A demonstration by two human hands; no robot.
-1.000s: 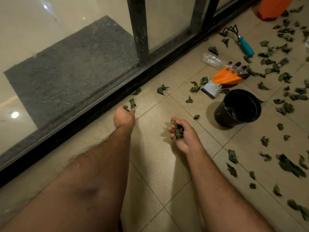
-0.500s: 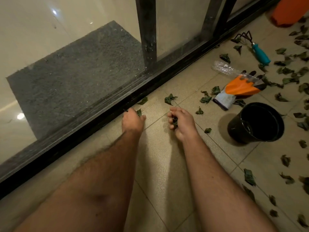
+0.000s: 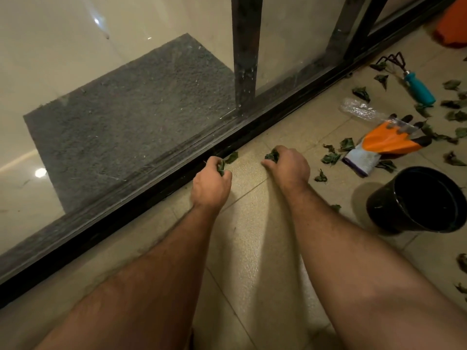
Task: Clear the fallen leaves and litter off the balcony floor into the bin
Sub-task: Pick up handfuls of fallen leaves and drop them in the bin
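Note:
My left hand [image 3: 211,184] rests on the beige tiled floor beside the black door track, fingers curled around green leaves. One loose leaf [image 3: 232,157] lies just beyond its fingertips. My right hand [image 3: 288,168] is a little to the right, palm down, closed on a clump of green leaves [image 3: 272,155]. The black bin [image 3: 414,200] stands open on the floor right of my right forearm. Several more leaves [image 3: 331,158] lie scattered between my right hand and the bin, and others spread along the right edge.
An orange and white glove [image 3: 384,145] lies beyond the bin, with a clear plastic wrapper [image 3: 358,111] and a teal-handled hand rake [image 3: 417,88] behind it. A glass sliding door with a black frame [image 3: 246,59] runs diagonally on the left. An orange object [image 3: 453,24] sits top right.
Both hands have moved forward toward the door track. My right hand turned palm down and closed on another clump of leaves; my left hand gathered a leaf near the track.

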